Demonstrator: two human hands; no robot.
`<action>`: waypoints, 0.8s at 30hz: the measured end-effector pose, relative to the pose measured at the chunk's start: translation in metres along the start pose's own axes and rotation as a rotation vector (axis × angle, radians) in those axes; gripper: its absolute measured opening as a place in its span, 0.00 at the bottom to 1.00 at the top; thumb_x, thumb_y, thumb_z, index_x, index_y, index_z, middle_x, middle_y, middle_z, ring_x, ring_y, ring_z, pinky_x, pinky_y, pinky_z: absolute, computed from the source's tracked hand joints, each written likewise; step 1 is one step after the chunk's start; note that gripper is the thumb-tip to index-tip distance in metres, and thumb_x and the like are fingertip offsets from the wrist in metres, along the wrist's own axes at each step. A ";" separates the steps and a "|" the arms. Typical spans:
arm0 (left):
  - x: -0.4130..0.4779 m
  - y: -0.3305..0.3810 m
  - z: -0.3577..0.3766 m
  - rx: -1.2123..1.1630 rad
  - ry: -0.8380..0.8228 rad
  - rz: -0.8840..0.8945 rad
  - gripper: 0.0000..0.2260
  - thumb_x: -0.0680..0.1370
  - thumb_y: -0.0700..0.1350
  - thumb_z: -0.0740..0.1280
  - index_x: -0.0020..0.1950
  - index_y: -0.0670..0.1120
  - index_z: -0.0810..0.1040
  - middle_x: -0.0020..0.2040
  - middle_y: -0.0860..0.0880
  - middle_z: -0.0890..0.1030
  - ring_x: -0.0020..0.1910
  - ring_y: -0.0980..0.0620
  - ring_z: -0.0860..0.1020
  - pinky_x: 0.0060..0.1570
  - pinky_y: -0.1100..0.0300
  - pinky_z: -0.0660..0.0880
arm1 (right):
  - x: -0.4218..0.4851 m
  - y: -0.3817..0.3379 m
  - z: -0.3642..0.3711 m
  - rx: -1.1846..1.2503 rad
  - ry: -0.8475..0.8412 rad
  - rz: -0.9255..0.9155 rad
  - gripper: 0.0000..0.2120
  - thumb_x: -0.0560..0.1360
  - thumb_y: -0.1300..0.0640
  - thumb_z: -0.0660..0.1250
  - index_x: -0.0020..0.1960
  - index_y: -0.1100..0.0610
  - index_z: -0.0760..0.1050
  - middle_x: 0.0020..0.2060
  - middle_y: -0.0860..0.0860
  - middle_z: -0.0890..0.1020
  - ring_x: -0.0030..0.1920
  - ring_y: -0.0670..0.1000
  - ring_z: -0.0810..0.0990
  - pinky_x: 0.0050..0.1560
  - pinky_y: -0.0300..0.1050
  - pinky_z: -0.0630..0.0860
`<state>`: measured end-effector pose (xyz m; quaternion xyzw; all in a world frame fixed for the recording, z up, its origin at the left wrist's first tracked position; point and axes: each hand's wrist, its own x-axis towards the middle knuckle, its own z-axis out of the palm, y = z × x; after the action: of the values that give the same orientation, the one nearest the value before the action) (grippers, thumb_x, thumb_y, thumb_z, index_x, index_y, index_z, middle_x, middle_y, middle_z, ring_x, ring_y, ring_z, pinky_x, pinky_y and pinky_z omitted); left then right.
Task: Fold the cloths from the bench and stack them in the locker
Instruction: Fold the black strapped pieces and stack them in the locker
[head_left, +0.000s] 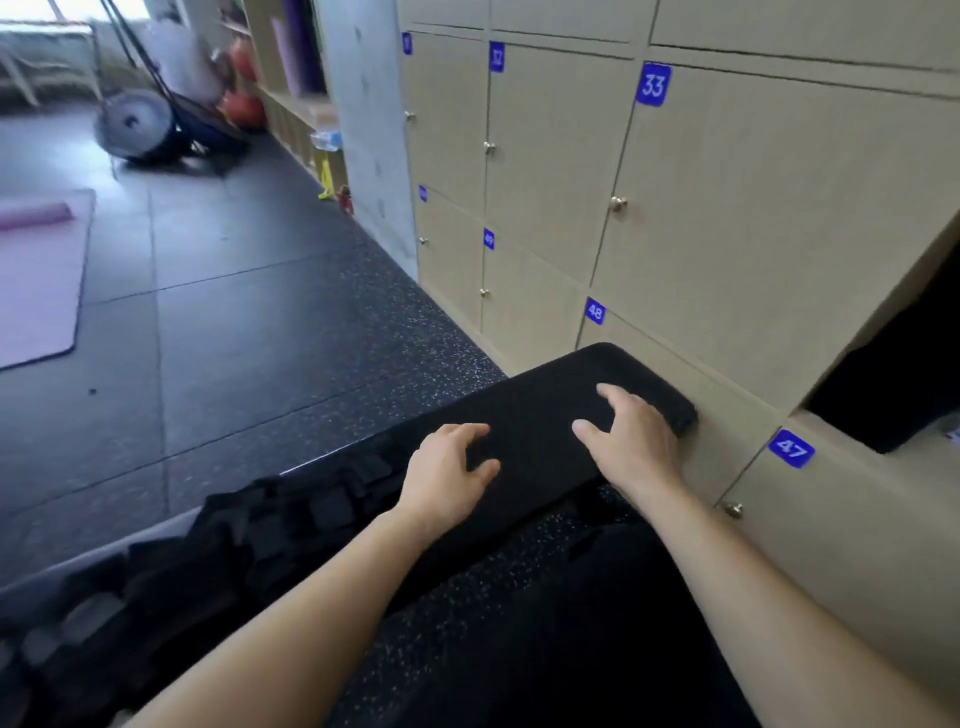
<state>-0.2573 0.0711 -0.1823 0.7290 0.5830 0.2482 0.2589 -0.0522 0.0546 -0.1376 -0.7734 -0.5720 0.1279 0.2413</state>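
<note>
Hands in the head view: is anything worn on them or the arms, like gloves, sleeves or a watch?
Nothing worn shows. The left hand and right hand are bare, with no gloves or watch, and both forearms are bare to the frame edge, so no sleeve is in view.

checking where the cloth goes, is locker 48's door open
No, the locker 48 door is shut behind the folded black cloth; the open locker is further right, above the 47 label.
</note>
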 end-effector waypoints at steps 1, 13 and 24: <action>-0.008 -0.017 -0.009 0.011 0.021 -0.028 0.22 0.76 0.49 0.71 0.70 0.49 0.74 0.66 0.50 0.76 0.66 0.50 0.73 0.67 0.53 0.69 | -0.004 -0.011 0.009 -0.010 -0.021 -0.027 0.27 0.76 0.48 0.67 0.73 0.52 0.67 0.68 0.52 0.74 0.68 0.55 0.70 0.66 0.51 0.69; -0.109 -0.151 -0.052 0.198 0.015 -0.189 0.21 0.77 0.50 0.69 0.69 0.50 0.74 0.67 0.52 0.75 0.66 0.50 0.72 0.66 0.59 0.67 | -0.047 -0.093 0.116 -0.169 -0.448 -0.279 0.29 0.77 0.47 0.63 0.75 0.51 0.61 0.66 0.50 0.74 0.68 0.53 0.69 0.64 0.48 0.67; -0.087 -0.188 -0.034 0.430 0.118 -0.370 0.28 0.82 0.59 0.55 0.80 0.53 0.52 0.80 0.40 0.51 0.79 0.44 0.43 0.75 0.50 0.42 | -0.036 -0.132 0.206 -0.272 -0.718 -0.449 0.31 0.80 0.47 0.59 0.78 0.51 0.51 0.78 0.52 0.52 0.78 0.52 0.48 0.74 0.50 0.53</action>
<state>-0.4326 0.0241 -0.2882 0.6326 0.7594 0.1097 0.1049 -0.2700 0.0971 -0.2466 -0.5612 -0.7851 0.2564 -0.0546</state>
